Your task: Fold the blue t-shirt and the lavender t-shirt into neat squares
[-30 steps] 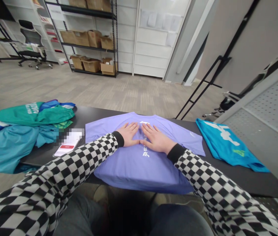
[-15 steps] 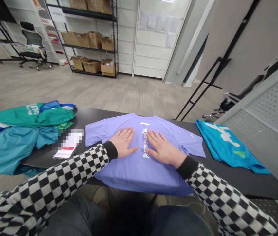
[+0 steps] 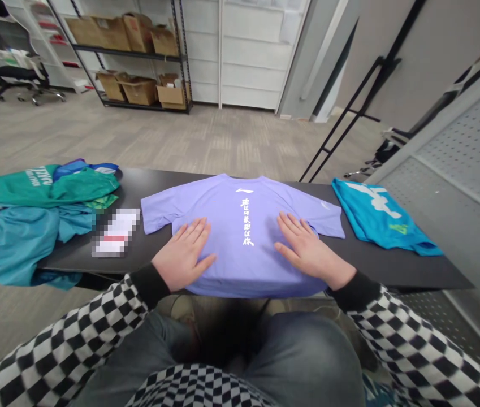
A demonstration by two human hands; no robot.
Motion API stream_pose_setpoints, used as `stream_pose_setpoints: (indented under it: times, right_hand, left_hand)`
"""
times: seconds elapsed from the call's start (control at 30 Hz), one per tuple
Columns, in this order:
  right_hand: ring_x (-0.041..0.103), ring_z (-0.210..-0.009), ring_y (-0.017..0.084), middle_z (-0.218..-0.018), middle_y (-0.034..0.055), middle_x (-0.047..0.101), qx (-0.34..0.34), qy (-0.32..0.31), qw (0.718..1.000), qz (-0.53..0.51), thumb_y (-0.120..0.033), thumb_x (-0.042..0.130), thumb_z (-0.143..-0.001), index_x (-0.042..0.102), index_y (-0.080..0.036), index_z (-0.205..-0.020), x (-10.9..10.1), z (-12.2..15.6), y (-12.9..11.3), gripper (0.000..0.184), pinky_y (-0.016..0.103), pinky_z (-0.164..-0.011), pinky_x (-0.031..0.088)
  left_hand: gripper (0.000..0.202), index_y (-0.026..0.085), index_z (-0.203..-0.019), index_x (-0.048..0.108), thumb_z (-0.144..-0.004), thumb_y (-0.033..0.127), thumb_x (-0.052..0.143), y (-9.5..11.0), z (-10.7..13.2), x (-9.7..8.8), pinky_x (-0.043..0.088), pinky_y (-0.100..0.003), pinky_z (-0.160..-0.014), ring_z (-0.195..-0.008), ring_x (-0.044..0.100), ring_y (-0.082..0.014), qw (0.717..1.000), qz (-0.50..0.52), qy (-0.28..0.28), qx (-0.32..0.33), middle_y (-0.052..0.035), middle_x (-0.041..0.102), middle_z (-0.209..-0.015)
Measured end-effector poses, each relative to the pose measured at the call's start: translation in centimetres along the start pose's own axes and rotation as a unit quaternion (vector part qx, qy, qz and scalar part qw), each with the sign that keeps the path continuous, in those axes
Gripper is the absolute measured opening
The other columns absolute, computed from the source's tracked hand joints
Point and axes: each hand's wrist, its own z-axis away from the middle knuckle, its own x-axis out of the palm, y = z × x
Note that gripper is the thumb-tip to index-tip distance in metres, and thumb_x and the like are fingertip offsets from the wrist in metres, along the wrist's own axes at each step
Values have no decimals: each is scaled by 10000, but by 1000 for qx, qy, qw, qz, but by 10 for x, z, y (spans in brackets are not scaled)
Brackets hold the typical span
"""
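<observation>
A lavender T-shirt (image 3: pixel 226 226) lies spread on the dark table, sleeves out to both sides, with white lettering down its middle. Its lower edge hangs over the table's near side. My left hand (image 3: pixel 184 253) is on the left part of the shirt, fingers stretched out and palm down. On the right part, my right hand (image 3: pixel 307 247) lies the same way, fingers extended. Neither hand grips the cloth. The white lettering shows in the gap between the hands.
A heap of green and blue clothes (image 3: pixel 31 220) covers the table's left end, beside a phone (image 3: pixel 116 233) blurred by pixelation. A folded bright blue garment (image 3: pixel 386 217) lies on the right of the black table (image 3: pixel 146 263). A grey perforated panel (image 3: pixel 472 147) stands at the right.
My hands have slid apart, left hand to the left and right hand to the right, and nearer to me over the shirt. The view has tipped downward.
</observation>
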Motion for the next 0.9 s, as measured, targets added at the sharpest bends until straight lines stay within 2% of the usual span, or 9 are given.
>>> stream_pose_setpoints:
  times: [0.13, 0.23, 0.37, 0.5, 0.63, 0.7, 0.77, 0.83, 0.9]
  right_hand:
    - [285, -1713, 395, -1841, 161, 302, 30, -22, 999, -1, -643, 396, -1160, 227, -206, -1835, 14, 24, 7, 822, 664, -1380, 250]
    - [271, -1718, 394, -1848, 164, 288, 39, -18, 999, -5, -660, 389, -1156, 251, -185, -1828, 15, 28, 9, 835, 648, -1389, 235]
    - [204, -1737, 391, -1859, 192, 244, 77, 17, 997, -2, -650, 340, -1162, 252, -132, -1820, 11, 39, 11, 842, 638, -1388, 244]
    - [243, -1726, 406, -1834, 211, 317, 78, 11, 997, 3, -680, 379, -1136, 327, -115, -1795, 21, 49, 18, 869, 638, -1391, 231]
    - [283, -1712, 419, -1828, 208, 339, 74, 11, 997, -14, -687, 421, -1111, 380, -117, -1772, 29, 43, 24, 874, 646, -1388, 227]
    - [307, -1704, 425, -1814, 209, 374, 78, 31, 996, -36, -661, 431, -1111, 426, -127, -1748, 23, 44, 20, 831, 674, -1377, 233]
    - [371, -1677, 422, -1778, 201, 451, 85, 83, 990, -71, -602, 441, -1123, 506, -150, -1698, 12, 56, 10, 734, 686, -1369, 244]
    - [547, -1563, 398, -1654, 180, 617, 113, 164, 973, -119, -550, 477, -1125, 648, -196, -1566, 0, 80, -5, 590, 641, -1333, 351]
    - [758, -1249, 340, -1328, 137, 812, 184, 229, 939, -178, -538, 538, -1107, 784, -243, -1287, -5, 114, -20, 424, 517, -1154, 559]
  left_hand:
    - [885, 88, -1759, 408, -1115, 695, 426, 1, 26, 9, 240, -566, -1399, -1724, 286, -384, 1000, -11, -22, -10, -222, 312, -1836]
    - [926, 74, -1761, 395, -1103, 724, 422, -4, 25, 8, 243, -591, -1393, -1726, 272, -400, 999, -13, -35, -9, -225, 292, -1841]
    - [913, 33, -1768, 350, -1118, 672, 401, -12, 33, 4, 238, -612, -1390, -1730, 259, -403, 999, -20, 1, -44, -255, 293, -1833]
    - [909, -29, -1726, 400, -1116, 645, 417, -12, 41, 5, 251, -591, -1391, -1720, 282, -417, 997, -33, -7, -76, -310, 310, -1809]
    - [890, -25, -1714, 418, -1108, 625, 465, -10, 38, 0, 256, -613, -1385, -1710, 301, -431, 996, -16, -19, -83, -315, 316, -1806]
    - [806, 20, -1706, 446, -1106, 555, 501, -9, 45, -7, 233, -644, -1384, -1703, 321, -426, 997, 15, 18, -67, -291, 362, -1799]
    - [660, 90, -1647, 538, -1087, 440, 545, -4, 66, -10, 278, -628, -1373, -1649, 436, -392, 991, 70, 102, -52, -248, 507, -1728]
    - [444, 154, -1431, 701, -1046, 346, 590, 2, 98, -3, 447, -553, -1280, -1437, 652, -344, 966, 143, 202, -80, -196, 720, -1486]
    - [215, 200, -1119, 764, -1016, 318, 617, 8, 130, 16, 589, -464, -1072, -1098, 767, -288, 925, 230, 248, -173, -125, 806, -1130]
